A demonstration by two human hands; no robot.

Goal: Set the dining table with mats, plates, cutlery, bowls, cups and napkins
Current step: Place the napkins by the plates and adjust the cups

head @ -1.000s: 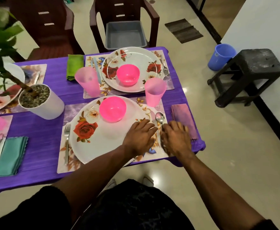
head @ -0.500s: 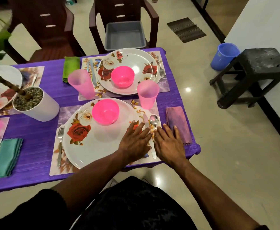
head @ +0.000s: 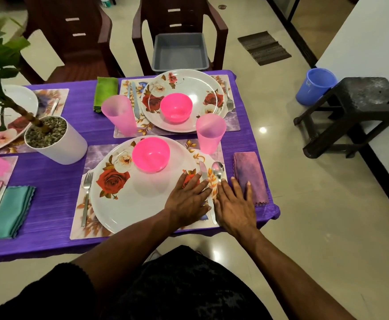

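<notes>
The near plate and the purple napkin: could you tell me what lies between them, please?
In the head view, a knife and a spoon lie side by side on the mat between the near plate and the purple napkin.

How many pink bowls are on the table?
2. One round pink plastic bowl sits on the near floral plate; the other sits on the far floral plate. Leaves at left may hide more.

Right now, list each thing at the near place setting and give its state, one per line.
left hand: open, flat on the plate's right edge
right hand: open, flat on the mat beside the knife
plate: on the mat
pink bowl: upright, empty, on the plate
pink cup: upright on the mat
knife: lying between the hands
spoon: lying right of the knife
fork: lying left of the plate
purple napkin: folded, right of the mat
</notes>
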